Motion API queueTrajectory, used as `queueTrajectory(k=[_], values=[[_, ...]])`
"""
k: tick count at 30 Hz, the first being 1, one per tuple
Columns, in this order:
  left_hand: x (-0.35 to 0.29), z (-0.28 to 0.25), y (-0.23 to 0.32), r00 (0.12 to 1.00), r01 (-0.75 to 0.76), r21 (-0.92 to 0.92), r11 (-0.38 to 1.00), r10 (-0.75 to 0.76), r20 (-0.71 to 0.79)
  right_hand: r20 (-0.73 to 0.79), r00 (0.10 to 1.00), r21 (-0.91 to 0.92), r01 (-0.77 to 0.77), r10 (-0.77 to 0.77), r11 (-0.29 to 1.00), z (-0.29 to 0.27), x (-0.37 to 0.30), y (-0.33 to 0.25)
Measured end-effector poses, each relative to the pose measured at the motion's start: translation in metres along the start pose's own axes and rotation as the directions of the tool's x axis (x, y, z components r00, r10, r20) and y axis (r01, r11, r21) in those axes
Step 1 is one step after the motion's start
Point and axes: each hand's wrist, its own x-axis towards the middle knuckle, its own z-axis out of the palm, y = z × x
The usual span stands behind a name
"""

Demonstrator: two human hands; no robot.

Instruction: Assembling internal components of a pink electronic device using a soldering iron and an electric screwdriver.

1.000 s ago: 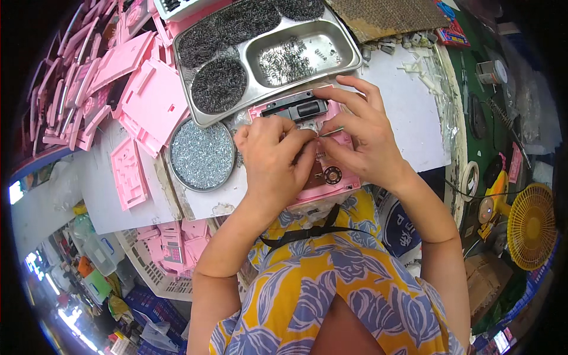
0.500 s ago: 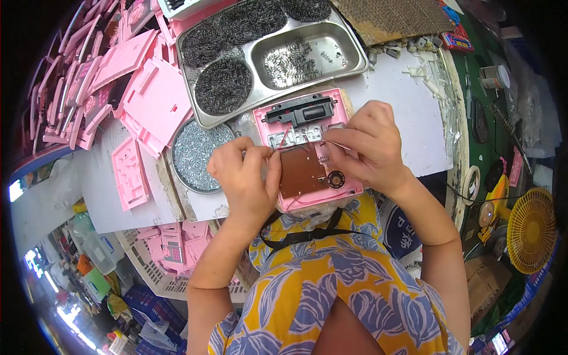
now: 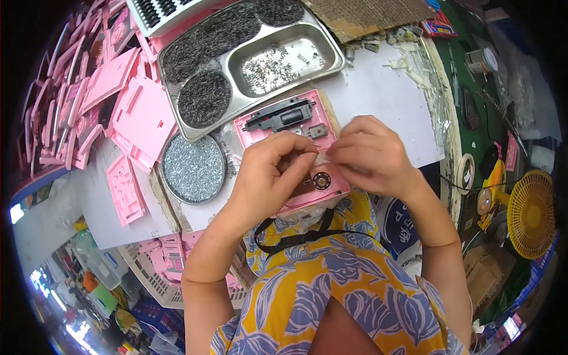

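Note:
In front of me lies a pink plastic panel (image 3: 345, 187), a shallow casing fitted with parts. A long black mechanism (image 3: 281, 117) is at its far end, with a small metal block (image 3: 318, 131) nearby. A round dark disc (image 3: 321, 180) sits towards the near right. My left hand (image 3: 272, 174) reaches over the panel, thumb and fingers pinched, covering most of a brown circuit board (image 3: 300, 189). Close beside those fingertips, my right hand (image 3: 373, 155) pinches above the panel's right side. Whatever is between the fingers of either hand is too small or hidden to name.
Beyond the panel stands a metal tray (image 3: 337, 62) of small dark springs. A round tin of screws (image 3: 194, 168) is left of my left hand. Pink casings (image 3: 142, 118) pile up at far left. Corrugated cardboard (image 3: 373, 18) lies at the back; a yellow fan (image 3: 532, 214) is at right.
My left hand has moved right across the brown board, and its fingertips are now beside the right hand's. The whole view has shifted slightly.

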Motion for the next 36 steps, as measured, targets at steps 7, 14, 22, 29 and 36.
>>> queueTrajectory(k=[7,14,22,29,36], values=[[-0.005,0.011,-0.003,0.915,-0.291,0.266,0.919,0.348,-0.204,-0.541,0.242,0.73,-0.339,0.805,0.593,-0.164,-0.185,0.055],[0.002,0.019,-0.001,0.889,-0.317,0.405,0.858,0.417,-0.19,-0.751,0.106,0.594,-0.324,0.652,0.737,-0.247,-0.202,0.091],[0.017,0.018,-0.006,0.778,-0.319,0.701,0.638,0.599,-0.192,-0.895,-0.123,0.446,-0.258,0.429,0.857,-0.29,-0.275,0.045],[0.021,0.02,-0.021,0.789,-0.279,0.73,0.624,0.583,-0.196,-0.466,0.416,0.825,-0.115,0.781,0.553,-0.168,-0.207,-0.016],[0.021,0.021,-0.014,0.82,-0.243,0.75,0.616,0.543,-0.181,-0.257,0.662,0.664,-0.409,0.704,0.626,-0.039,-0.09,-0.018]])
